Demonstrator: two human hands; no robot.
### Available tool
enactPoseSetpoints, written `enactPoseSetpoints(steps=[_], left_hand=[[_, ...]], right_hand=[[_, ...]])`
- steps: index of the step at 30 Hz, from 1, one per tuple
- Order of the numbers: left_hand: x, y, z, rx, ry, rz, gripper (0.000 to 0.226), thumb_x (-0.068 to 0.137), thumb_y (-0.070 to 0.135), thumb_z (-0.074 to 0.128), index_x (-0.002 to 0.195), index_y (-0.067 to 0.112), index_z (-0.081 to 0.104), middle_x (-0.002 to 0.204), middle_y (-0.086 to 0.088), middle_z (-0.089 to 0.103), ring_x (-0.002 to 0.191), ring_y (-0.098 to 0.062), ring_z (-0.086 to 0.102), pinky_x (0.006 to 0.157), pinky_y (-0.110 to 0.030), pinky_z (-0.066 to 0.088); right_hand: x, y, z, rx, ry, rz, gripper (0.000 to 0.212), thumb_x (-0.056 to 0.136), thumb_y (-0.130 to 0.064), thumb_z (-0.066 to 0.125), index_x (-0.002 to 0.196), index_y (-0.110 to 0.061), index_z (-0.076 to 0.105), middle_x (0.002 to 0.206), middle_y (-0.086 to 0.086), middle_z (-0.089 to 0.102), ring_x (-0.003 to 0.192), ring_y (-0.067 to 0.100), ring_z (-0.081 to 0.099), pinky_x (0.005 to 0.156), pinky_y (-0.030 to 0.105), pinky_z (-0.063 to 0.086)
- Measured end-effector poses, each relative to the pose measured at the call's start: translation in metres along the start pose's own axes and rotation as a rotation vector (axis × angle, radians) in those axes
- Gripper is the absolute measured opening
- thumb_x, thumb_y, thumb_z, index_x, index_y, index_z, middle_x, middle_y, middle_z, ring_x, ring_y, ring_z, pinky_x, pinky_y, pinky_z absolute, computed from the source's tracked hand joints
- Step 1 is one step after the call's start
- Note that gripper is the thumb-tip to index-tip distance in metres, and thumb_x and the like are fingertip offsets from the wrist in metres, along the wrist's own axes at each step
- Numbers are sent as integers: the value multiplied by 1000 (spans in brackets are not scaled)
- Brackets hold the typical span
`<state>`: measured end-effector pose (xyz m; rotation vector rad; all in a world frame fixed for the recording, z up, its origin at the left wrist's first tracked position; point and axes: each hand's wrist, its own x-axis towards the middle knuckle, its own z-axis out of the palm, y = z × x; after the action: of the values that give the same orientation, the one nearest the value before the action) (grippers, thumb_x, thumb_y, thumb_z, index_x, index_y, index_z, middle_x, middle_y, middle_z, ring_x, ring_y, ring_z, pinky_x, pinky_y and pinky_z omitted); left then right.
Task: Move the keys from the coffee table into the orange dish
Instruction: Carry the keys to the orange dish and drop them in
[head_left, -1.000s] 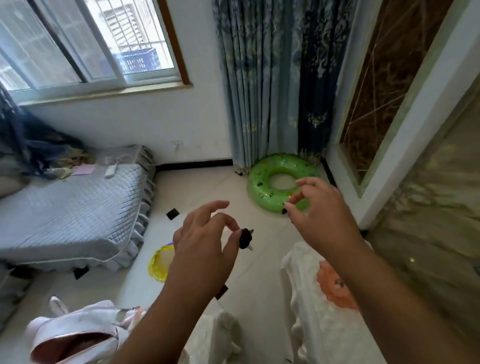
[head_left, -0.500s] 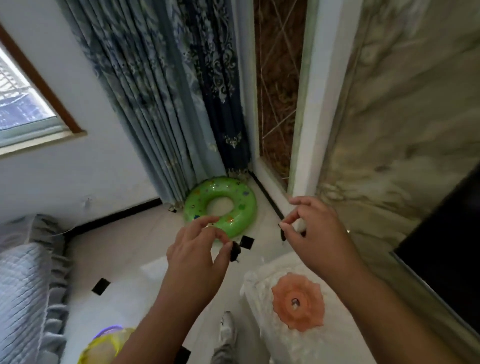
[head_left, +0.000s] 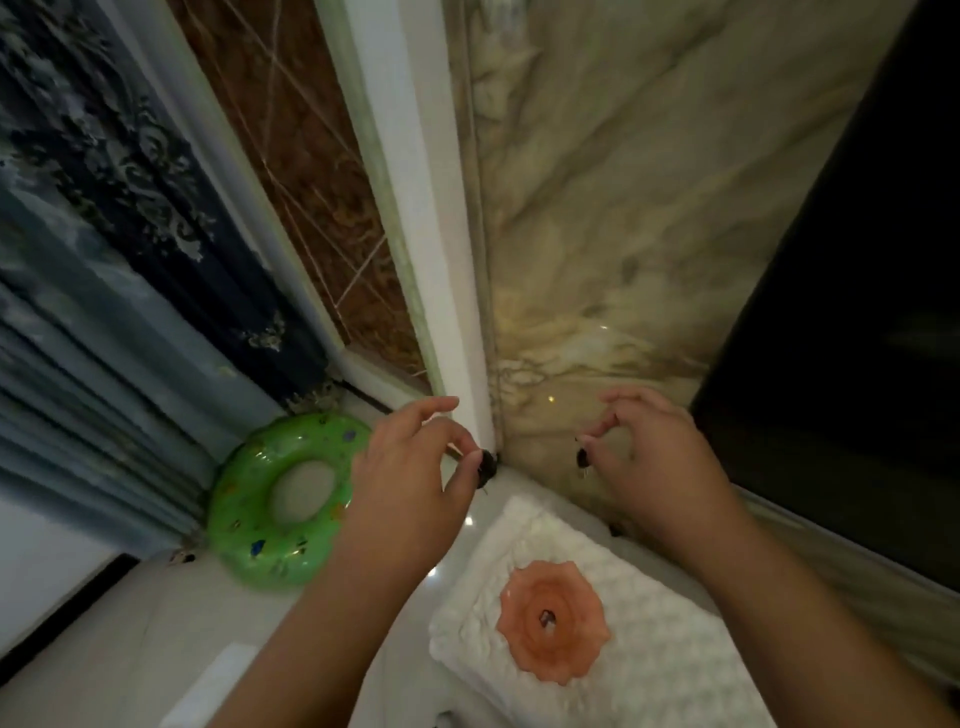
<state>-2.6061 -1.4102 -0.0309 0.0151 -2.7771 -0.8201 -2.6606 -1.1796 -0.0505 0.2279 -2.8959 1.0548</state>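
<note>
- A corner of a room: marble-look wall panel (head_left: 597, 218), patterned blue curtain (head_left: 104, 218), a green inflatable swim ring (head_left: 244, 519) on the pale floor.
- Low in view, a white textured cloth (head_left: 675, 649) covers a surface; the orange dish (head_left: 553, 621), scallop-edged, sits on it with a small dark item at its centre.
- The left hand (head_left: 410, 483) pinches a black key head (head_left: 485, 462) between thumb and forefinger.
- The right hand (head_left: 654, 457) pinches another dark key (head_left: 583, 458) the same way, blade hanging down.
- Both keys hang above and beyond the dish; the right hand looks slightly nearer, so the move is down and toward the body.
</note>
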Motion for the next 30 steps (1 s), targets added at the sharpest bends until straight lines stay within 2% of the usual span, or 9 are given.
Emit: enactPoseSetpoints(steps=[3, 6, 12, 14, 18, 22, 26, 30], left_hand=[[23, -17, 3, -40, -40, 36, 13, 85, 36, 66, 82, 42, 55, 130, 26, 47, 122, -6, 42, 94, -43, 39], [42, -39, 13, -60, -109, 71, 12, 85, 37, 65, 81, 41, 55, 129, 27, 46, 122, -5, 42, 92, -40, 35], [63, -67, 43, -88, -262, 158, 8, 84, 33, 65, 79, 35, 59, 127, 23, 50, 119, -7, 46, 92, -38, 33], [68, -71, 54, -118, -329, 189, 8, 84, 32, 66, 80, 35, 60, 127, 21, 50, 119, -8, 46, 97, -46, 40], [72, -64, 76, -159, -430, 245, 12, 85, 29, 67, 81, 36, 59, 129, 19, 49, 123, -10, 43, 99, -54, 39], [66, -50, 94, -171, -494, 293, 11, 85, 28, 68, 81, 35, 60, 126, 21, 47, 123, -11, 45, 98, -53, 40], [53, -39, 112, -146, -525, 273, 12, 86, 27, 67, 80, 35, 60, 128, 17, 49, 123, -13, 45, 98, -52, 40], [40, -38, 136, -119, -519, 217, 10, 84, 26, 67, 81, 34, 62, 125, 20, 48, 123, -13, 44, 101, -52, 37]], right_hand=[[8, -9, 13, -21, 39, 43, 6, 84, -30, 71, 83, -27, 66, 128, -14, 54, 116, 10, 43, 87, 17, 27], [12, -12, 31, -24, 56, 108, 6, 84, -31, 71, 83, -28, 65, 128, -14, 54, 117, 11, 43, 87, 19, 28], [-6, -10, 59, -50, 69, 259, 5, 84, -28, 70, 84, -24, 67, 128, -5, 57, 116, 21, 50, 94, 31, 40], [-17, -5, 64, -44, 85, 334, 5, 84, -28, 69, 85, -23, 69, 126, -5, 57, 117, 22, 50, 93, 35, 42], [-44, 15, 62, -66, 130, 459, 3, 85, -28, 68, 83, -27, 70, 125, -8, 57, 117, 20, 48, 86, 29, 39], [-74, 37, 62, -73, 159, 536, 2, 85, -29, 69, 86, -27, 69, 130, -6, 57, 121, 22, 47, 88, 27, 35], [-88, 66, 68, -86, 121, 570, 6, 85, -26, 70, 89, -22, 71, 130, -4, 58, 120, 24, 49, 92, 29, 37], [-93, 99, 82, -39, 87, 566, 4, 84, -27, 70, 86, -24, 70, 124, -8, 59, 116, 16, 51, 87, 25, 36]])
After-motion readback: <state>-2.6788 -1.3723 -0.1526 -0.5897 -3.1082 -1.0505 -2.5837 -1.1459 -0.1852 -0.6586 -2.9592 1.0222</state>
